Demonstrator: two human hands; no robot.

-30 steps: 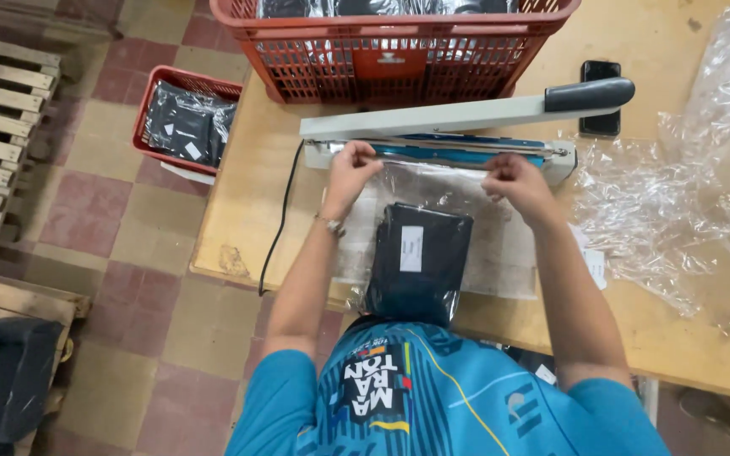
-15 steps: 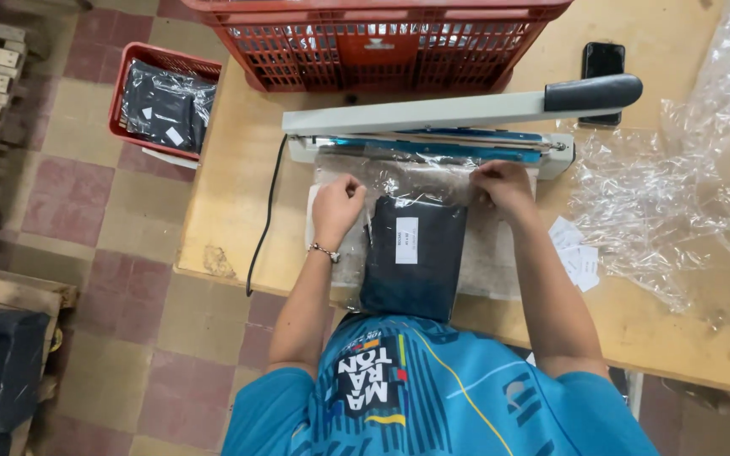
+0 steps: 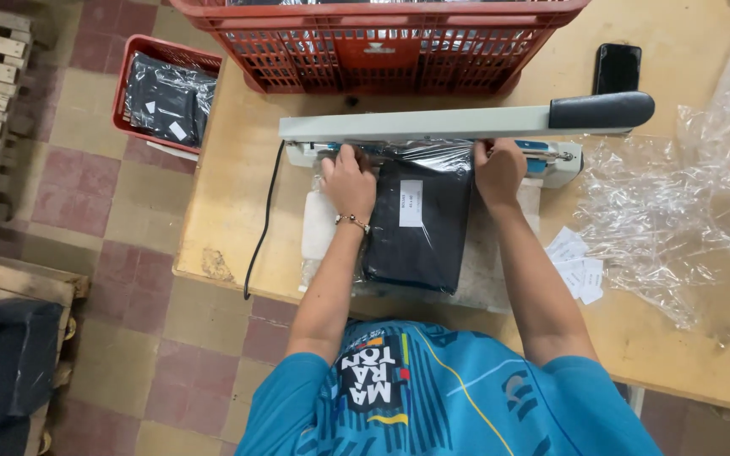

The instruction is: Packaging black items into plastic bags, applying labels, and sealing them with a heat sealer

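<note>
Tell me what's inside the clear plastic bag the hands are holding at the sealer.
A folded black garment with a white label fills the clear bag. Whatever lies beneath the garment is hidden.

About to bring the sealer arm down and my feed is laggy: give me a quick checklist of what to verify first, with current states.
1. Bag mouth lies across the sealer base: ok.
2. Left hand and right hand pin the clear bag: ok.
3. Fingers clear of the seal strip: cannot tell.
4. Sealer arm raised: ok.
5. Black packet sits back from the strip: ok.
6. Cord plugged in: cannot tell.
</note>
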